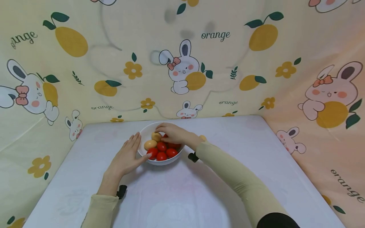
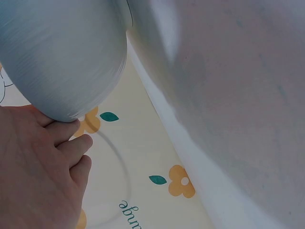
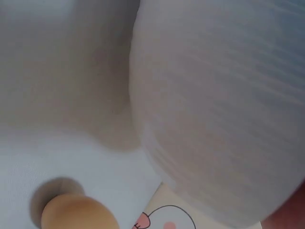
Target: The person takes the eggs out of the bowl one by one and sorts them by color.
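A white bowl (image 1: 161, 162) stands near the back of the white table, with several red tomatoes (image 1: 161, 156) and brown eggs (image 1: 150, 144) in it. My left hand (image 1: 126, 158) rests against the bowl's left side, its fingers fairly straight and its thumb at the front rim. From the right, my right hand (image 1: 175, 133) reaches over the rim. Its fingertips and thumb pinch an egg (image 1: 156, 136) inside the bowl. The left wrist view shows my left fingers touching the bowl's outer wall (image 2: 71, 62). The fingers are out of sight in the right wrist view.
Another egg (image 3: 78, 214) lies on the table to the right of the bowl, partly hidden by my right wrist in the head view. A printed cloth (image 1: 182, 28) with rabbits and oranges hangs behind and at both sides of the table (image 1: 176, 196).
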Demonstrator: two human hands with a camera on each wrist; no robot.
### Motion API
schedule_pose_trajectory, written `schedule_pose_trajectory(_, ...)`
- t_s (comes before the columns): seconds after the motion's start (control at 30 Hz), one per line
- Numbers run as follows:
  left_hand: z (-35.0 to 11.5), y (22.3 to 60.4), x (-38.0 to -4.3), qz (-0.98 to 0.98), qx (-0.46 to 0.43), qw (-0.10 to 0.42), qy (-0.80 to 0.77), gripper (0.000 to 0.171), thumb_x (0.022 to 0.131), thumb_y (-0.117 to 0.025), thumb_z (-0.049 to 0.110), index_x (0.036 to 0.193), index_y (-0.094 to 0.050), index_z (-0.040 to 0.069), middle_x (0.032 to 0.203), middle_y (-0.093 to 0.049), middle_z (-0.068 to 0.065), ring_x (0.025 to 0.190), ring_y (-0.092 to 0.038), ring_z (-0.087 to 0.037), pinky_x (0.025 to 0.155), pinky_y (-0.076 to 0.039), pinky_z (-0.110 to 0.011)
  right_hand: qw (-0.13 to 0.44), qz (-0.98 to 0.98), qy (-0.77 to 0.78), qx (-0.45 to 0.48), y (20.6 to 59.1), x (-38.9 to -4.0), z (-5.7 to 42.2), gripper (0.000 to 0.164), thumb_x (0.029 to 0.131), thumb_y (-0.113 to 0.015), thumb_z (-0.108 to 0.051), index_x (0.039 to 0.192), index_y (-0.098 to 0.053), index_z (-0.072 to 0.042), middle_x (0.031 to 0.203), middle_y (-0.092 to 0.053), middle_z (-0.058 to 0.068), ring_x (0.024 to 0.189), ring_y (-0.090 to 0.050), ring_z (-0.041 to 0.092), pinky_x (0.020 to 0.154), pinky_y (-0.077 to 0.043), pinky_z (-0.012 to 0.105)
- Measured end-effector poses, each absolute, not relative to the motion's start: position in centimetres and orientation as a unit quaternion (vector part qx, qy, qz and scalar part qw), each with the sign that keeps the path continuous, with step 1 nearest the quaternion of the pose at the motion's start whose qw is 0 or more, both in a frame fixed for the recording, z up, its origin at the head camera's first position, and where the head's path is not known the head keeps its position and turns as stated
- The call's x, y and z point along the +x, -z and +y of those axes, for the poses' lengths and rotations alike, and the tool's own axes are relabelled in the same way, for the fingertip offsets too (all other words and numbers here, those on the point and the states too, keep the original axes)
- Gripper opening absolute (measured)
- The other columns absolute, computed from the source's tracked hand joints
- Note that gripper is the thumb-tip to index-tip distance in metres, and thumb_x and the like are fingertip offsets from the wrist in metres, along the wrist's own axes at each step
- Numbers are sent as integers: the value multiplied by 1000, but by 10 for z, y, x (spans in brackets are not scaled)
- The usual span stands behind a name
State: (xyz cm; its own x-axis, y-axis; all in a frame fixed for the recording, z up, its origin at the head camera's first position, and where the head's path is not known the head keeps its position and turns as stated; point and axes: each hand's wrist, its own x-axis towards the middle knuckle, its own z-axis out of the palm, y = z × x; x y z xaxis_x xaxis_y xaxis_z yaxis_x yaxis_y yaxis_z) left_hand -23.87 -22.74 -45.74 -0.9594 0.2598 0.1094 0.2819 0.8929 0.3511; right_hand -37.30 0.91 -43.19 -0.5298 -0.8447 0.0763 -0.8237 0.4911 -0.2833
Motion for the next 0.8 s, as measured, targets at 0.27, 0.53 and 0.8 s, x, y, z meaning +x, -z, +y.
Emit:
schedule_pose_trajectory(0.27,-228,459,-239,-973,-135,28,183,102,98,-51,70,163,-20,-3,173,-16,-18,159,-14,-40,129,-14,-55,21,875,64,-480,433,-372,-5,41,99,-72,-14,140,-66,-13,148,-59,5,139,-52,23,120,-39,36)
schedule_pose_trajectory(0.53,-227,459,-240,-974,-136,31,180,101,98,-52,68,163,-21,-2,173,-17,-18,159,-15,-39,129,-15,-55,48,875,61,-477,434,-375,-8,45,100,-69,-10,144,-63,-13,151,-57,4,142,-49,22,122,-37,35)
schedule_pose_trajectory(0.8,-228,460,-241,-974,-136,31,181,101,99,-52,67,163,-20,-3,173,-17,-18,159,-15,-39,129,-15,-55,63,870,71,-483,437,-379,-9,46,99,-69,-7,145,-62,-11,148,-60,4,141,-51,23,122,-37,35)
